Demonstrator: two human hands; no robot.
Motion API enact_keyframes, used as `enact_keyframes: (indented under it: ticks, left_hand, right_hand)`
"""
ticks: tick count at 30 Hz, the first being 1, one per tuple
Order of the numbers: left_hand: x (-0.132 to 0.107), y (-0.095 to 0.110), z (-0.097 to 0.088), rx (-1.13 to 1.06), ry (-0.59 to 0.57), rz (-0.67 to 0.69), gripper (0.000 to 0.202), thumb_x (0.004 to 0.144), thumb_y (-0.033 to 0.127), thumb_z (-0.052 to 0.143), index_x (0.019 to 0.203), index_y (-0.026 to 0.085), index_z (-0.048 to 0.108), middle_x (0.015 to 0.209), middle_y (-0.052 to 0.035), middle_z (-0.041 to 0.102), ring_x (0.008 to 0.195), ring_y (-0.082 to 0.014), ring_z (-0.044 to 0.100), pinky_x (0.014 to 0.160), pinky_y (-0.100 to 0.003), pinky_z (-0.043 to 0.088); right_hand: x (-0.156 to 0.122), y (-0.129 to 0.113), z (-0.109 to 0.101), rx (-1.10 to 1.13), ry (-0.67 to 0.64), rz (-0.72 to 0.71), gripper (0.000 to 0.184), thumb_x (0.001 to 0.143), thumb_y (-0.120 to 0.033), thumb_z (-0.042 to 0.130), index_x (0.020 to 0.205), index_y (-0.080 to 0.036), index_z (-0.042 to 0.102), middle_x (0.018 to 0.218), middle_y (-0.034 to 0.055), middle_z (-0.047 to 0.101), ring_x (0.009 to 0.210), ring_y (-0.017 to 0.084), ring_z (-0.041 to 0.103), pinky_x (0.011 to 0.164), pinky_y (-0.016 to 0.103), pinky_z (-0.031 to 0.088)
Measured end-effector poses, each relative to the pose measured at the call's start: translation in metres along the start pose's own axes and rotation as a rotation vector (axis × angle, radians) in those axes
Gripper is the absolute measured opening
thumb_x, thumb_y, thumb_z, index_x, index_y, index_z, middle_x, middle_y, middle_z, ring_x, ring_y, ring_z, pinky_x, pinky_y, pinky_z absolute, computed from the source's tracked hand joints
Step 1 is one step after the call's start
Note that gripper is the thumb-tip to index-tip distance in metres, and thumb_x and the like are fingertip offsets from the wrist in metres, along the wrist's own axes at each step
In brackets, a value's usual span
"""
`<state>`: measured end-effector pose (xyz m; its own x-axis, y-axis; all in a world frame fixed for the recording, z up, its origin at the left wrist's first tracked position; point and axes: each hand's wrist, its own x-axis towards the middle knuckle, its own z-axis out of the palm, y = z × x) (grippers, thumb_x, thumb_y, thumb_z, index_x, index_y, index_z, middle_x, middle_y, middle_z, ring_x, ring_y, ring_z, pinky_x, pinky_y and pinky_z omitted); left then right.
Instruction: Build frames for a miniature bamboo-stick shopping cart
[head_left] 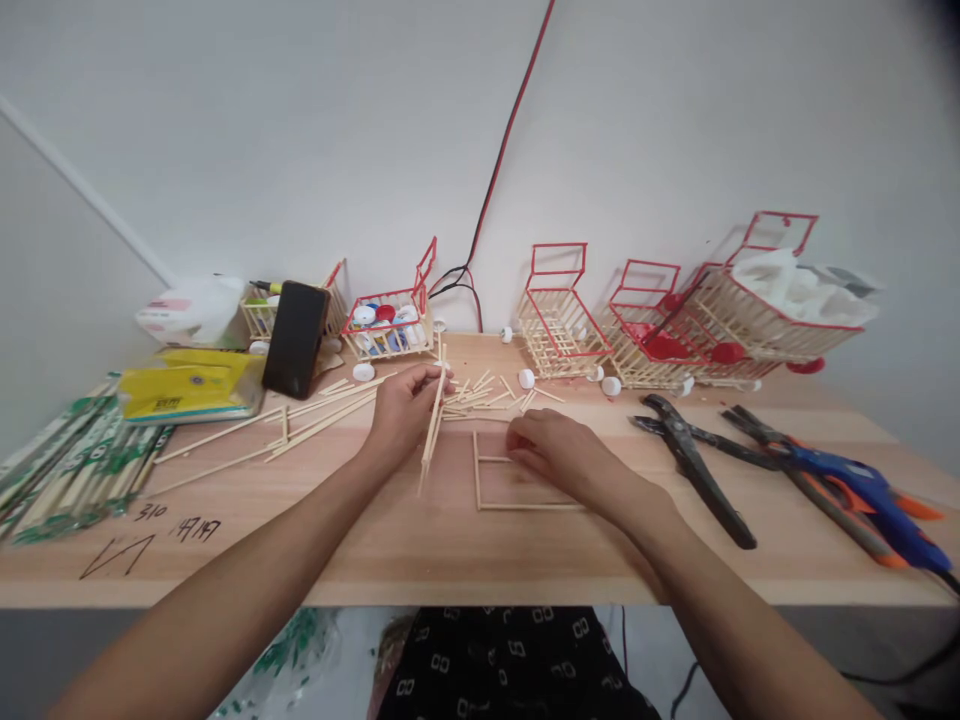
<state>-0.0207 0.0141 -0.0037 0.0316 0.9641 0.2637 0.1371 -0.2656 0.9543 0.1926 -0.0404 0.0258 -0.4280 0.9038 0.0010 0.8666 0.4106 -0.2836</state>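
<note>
- Left hand (401,410): its grip is closed on thin wooden sticks (433,420), which tilt over the worktop (390,560).
- Right hand (551,450): over a flat stick frame (478,475) on the worktop, hiding part of it; I cannot tell whether its grip holds anything.
- Short loose sticks (474,396) lie scattered beyond and between the hands.
- Right: pliers (701,475) and a blue glue gun (862,485).
- Left: a phone (296,340) and yellow packet (187,388).
- Behind: small stick carts (562,335).
</note>
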Motion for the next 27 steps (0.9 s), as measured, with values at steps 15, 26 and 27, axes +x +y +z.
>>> enact_keyframes:
  ticks: [15,26,27]
  left_hand:
    - [0.0,-0.001,0.001,-0.022,-0.01,-0.011,0.017,0.077,0.029,0.063,0.082,0.014,0.07,0.069,-0.0023,0.067,0.058,-0.0114,0.053,0.055,-0.022,0.04]
    - [-0.005,0.002,0.002,0.017,-0.06,0.006,0.016,0.077,0.027,0.062,0.082,0.016,0.072,0.072,-0.0021,0.068,0.064,-0.0135,0.058,0.059,-0.023,0.043]
    - [-0.005,0.001,0.003,0.023,-0.059,0.007,0.016,0.077,0.026,0.061,0.083,0.016,0.072,0.074,-0.0024,0.069,0.065,-0.0138,0.059,0.06,-0.023,0.043]
  right_hand:
    - [-0.01,0.006,0.003,0.018,0.035,0.064,0.012,0.08,-0.008,0.057,0.073,-0.018,0.058,0.078,0.0052,0.064,0.072,0.017,0.054,0.064,0.026,0.035]
    - [-0.006,0.017,0.0,0.166,0.322,0.068,0.009,0.084,-0.016,0.053,0.078,-0.019,0.06,0.074,0.0019,0.064,0.067,0.015,0.054,0.061,0.025,0.034]
    - [-0.004,0.016,-0.001,0.16,0.344,0.069,0.009,0.084,-0.016,0.053,0.077,-0.019,0.059,0.073,0.0016,0.063,0.066,0.015,0.053,0.061,0.025,0.034]
